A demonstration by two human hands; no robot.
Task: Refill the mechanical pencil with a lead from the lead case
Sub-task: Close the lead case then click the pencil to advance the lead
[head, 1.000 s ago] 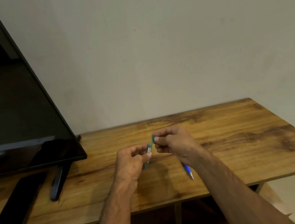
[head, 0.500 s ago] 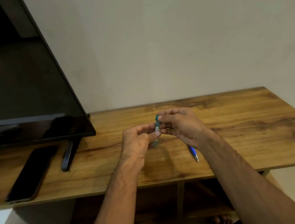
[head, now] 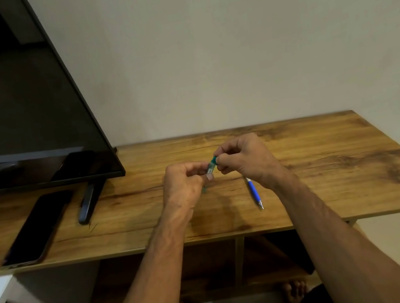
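Two bare forearms rise from the bottom edge toward mid-frame, over the brown wood-grain table [head: 345,179]. Just right of centre the blue-and-white plastic mechanical pencil [head: 253,191] lies flat on the wood, untouched, its far end hidden under the right wrist. Beyond it, the left hand [head: 185,180] curls round the body of the small translucent teal plastic lead case [head: 210,169], and the right hand [head: 244,159] pinches its cap end. The step appears to be opening the case. Next, the cap likely needs to come off and one lead be tipped out gently.
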